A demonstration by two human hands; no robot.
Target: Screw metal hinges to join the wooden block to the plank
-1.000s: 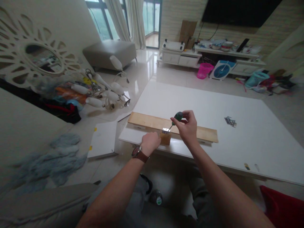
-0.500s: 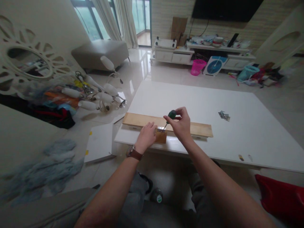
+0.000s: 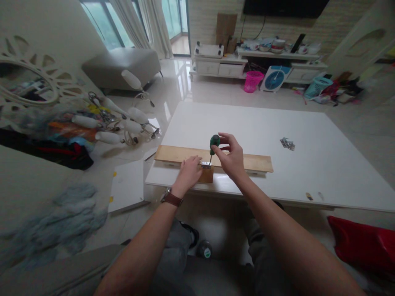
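One green screwdriver sits pinched in your right hand, tip at the metal bracket near left over the white board, so probably mid-screwing; your left hand meets the plank, can't tell if gripping, next likely wants steady pressure.

We have a dim, greyish scene, with daylight entering through the window at upper left. Glare streaks the glossy floor at upper centre; shadow fills the bottom centre, and our outer edges look stretched and blurred.
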